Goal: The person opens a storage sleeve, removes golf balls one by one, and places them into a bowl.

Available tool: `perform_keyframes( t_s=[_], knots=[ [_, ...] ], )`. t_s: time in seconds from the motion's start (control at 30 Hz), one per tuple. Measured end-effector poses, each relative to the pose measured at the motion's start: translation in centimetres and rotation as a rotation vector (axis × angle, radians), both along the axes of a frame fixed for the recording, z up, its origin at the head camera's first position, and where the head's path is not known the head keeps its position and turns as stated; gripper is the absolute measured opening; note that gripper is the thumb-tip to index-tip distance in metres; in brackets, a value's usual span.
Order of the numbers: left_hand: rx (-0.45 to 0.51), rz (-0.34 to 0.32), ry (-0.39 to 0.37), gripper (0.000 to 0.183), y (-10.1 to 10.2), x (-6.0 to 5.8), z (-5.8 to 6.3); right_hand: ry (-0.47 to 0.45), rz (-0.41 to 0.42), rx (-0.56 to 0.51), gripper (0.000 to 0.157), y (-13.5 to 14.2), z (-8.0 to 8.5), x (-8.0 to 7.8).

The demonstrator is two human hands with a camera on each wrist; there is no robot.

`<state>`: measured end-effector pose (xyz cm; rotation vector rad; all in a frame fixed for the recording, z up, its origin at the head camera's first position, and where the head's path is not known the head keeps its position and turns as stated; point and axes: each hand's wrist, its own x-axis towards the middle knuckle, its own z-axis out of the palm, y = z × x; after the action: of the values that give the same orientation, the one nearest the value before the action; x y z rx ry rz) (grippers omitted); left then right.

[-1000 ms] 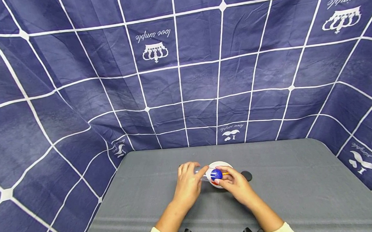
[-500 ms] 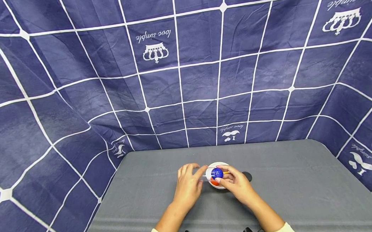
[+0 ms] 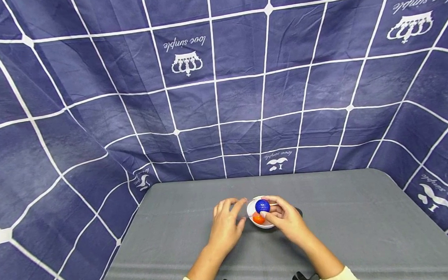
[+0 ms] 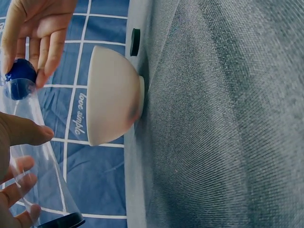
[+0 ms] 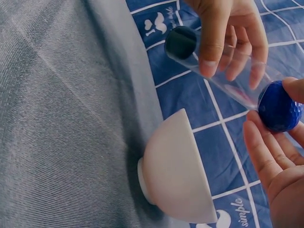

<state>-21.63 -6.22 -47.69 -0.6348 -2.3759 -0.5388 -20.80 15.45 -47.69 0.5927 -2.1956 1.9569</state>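
Note:
My left hand (image 3: 224, 227) holds a clear plastic tube (image 4: 50, 183), fingers and thumb around its side. A black cap (image 5: 180, 43) closes the tube's far-left end. A blue golf ball (image 3: 262, 205) sits right at the tube's other end, pinched between the thumb and fingers of my right hand (image 3: 292, 223). In the left wrist view the tube's rim overlaps the lower part of the ball. Both hands are raised above a white bowl (image 4: 111, 97) that stands upright on the table. An orange ball (image 3: 258, 218) shows inside the bowl, partly covered in the head view.
A black round disc (image 4: 135, 42) lies on the grey cloth-covered table (image 3: 340, 218), just right of the bowl and partly behind my right hand. A blue curtain (image 3: 240, 96) with white grid lines rises behind the table and along both sides.
The blue golf ball and my right hand have shifted slightly right, away from my left hand. More of the orange ball shows; a yellow patch by the right fingers is no longer visible.

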Motion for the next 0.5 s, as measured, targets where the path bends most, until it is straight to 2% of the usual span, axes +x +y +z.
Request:
perform_keyframes(
  t_s=[0.1, 0.33, 0.5],
  knots=[
    [0.029, 0.002, -0.018, 0.059, -0.02, -0.05, -0.10, -0.003, -0.021, 0.006, 0.044, 0.01, 0.29, 0.02],
    [0.091, 0.007, -0.004, 0.060, -0.07, -0.25, -0.58, -0.005, -0.087, 0.029, 0.044, 0.13, 0.32, 0.08],
    [0.164, 0.013, -0.071, 0.061, -0.12, -0.21, -0.78, 0.003, -0.107, 0.040, 0.043, 0.37, -0.01, -0.08]
  ],
)
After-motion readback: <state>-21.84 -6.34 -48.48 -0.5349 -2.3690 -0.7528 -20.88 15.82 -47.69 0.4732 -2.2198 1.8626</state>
